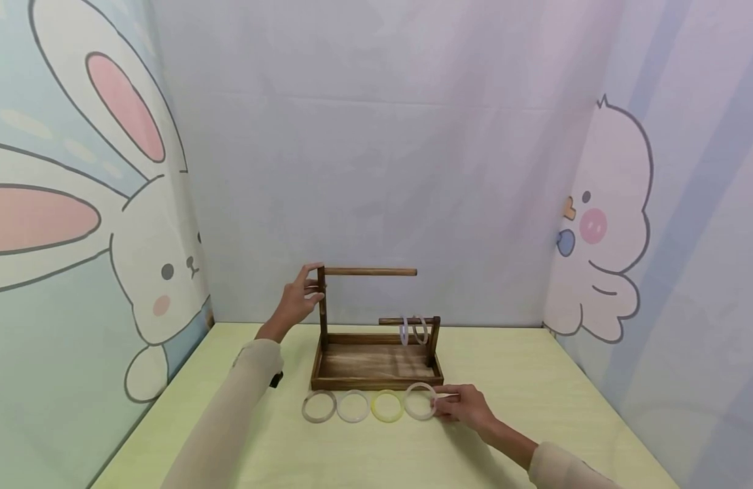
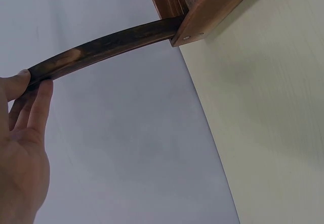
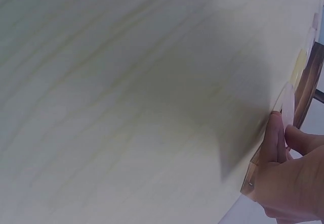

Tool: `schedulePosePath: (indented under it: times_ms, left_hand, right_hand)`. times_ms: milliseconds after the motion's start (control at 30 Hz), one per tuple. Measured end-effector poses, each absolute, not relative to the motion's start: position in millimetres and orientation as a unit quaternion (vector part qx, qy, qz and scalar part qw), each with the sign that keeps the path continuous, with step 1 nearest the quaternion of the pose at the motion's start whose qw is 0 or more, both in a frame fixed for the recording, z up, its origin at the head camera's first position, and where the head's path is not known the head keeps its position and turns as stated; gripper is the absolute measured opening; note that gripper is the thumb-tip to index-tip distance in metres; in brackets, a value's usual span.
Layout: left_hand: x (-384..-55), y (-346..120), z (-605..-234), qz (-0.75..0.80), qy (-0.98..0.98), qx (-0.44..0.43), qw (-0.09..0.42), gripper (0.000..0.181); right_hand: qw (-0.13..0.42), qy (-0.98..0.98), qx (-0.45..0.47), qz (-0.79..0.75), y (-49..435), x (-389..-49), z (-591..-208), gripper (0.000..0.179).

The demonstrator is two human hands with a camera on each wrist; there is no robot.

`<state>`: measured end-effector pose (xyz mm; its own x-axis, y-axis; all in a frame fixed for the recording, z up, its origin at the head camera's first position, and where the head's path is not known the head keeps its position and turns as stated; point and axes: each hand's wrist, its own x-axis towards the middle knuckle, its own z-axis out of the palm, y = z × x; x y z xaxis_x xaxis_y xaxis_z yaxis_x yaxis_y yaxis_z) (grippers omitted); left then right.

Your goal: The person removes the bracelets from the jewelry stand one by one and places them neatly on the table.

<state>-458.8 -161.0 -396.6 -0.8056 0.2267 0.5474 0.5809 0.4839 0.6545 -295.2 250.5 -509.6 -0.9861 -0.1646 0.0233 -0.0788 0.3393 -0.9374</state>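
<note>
A dark wooden bangle stand (image 1: 376, 384) has a tall post (image 2: 106, 44) on its left. My left hand (image 1: 298, 302) grips this post near its top, thumb on one side and fingers on the other. In front of the stand, my right hand (image 1: 465, 405) pinches the right edge of a pale pinkish bangle (image 3: 288, 105) between thumb and fingers. That bangle is tipped up slightly at the right end of a row. Left of it lie a yellow bangle (image 1: 387, 420), a whitish bangle (image 1: 353, 420) and a greyish-brown bangle (image 1: 319, 420).
Two bangles hang on the stand's short lower bar (image 1: 389, 321): a lavender one (image 1: 401, 333) and a pale brownish one (image 1: 425, 333). The long upper bar (image 1: 370, 272) is bare. Cloth walls (image 1: 376, 170) with cartoon animals enclose the pale yellow table (image 1: 505, 367) at the back and sides.
</note>
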Motion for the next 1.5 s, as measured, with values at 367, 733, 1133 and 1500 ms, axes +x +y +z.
schedulePosePath:
  times_ms: [367, 733, 1133, 1500]
  left_hand:
    - [-460.1, -160.9, -396.5, -0.450, -0.839, -0.237, 0.196, 0.075]
    - [-461.5, -161.5, -398.2, -0.454, -0.834, -0.246, 0.195, 0.078]
    - [-458.2, -159.4, -393.1, -0.461, -0.833, -0.239, 0.188, 0.076]
    - [-457.4, -160.6, -393.4, -0.458, -0.832, -0.245, 0.194, 0.077]
  right_hand:
    - [0.008, 0.823, -0.062, -0.564, 252.2, -293.3, -512.3, 0.034]
    - [-0.016, 0.813, -0.052, -0.580, 252.2, -294.7, -517.7, 0.035]
    - [-0.034, 0.811, -0.021, -0.584, 248.8, -294.2, -518.9, 0.034]
    - [-0.048, 0.816, -0.018, -0.575, 246.4, -292.7, -520.1, 0.030]
